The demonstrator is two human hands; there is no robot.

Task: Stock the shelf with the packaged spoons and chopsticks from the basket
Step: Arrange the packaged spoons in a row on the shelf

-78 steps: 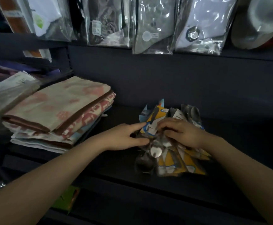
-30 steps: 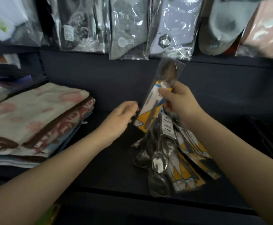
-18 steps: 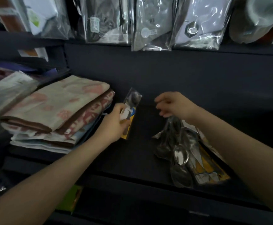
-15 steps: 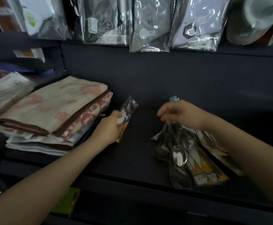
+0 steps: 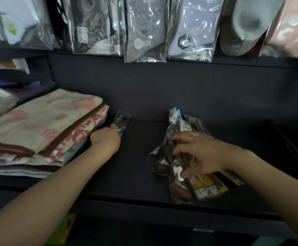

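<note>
On the dark shelf (image 5: pixel 137 167), my left hand (image 5: pixel 105 141) holds one packaged spoon (image 5: pixel 122 121) close to the shelf's back, right beside the folded towels. Its clear top with the spoon bowl sticks up past my fingers. My right hand (image 5: pixel 197 155) rests with spread fingers on a pile of packaged spoons (image 5: pixel 182 176) in clear wrappers with yellow and blue cards, lying on the shelf's right half. One blue-topped pack (image 5: pixel 173 115) stands up at the pile's far end. No basket is in view.
A stack of folded pink and beige towels (image 5: pixel 41 132) fills the shelf's left side. Bagged socks and cloth goods (image 5: pixel 144 29) hang above along the back wall. The shelf's front edge (image 5: pixel 144 203) runs below my forearms.
My right hand passed a packaged spoon to my left hand, which carried it left to the towels and lowered it. My right hand dropped back onto the pile.
</note>
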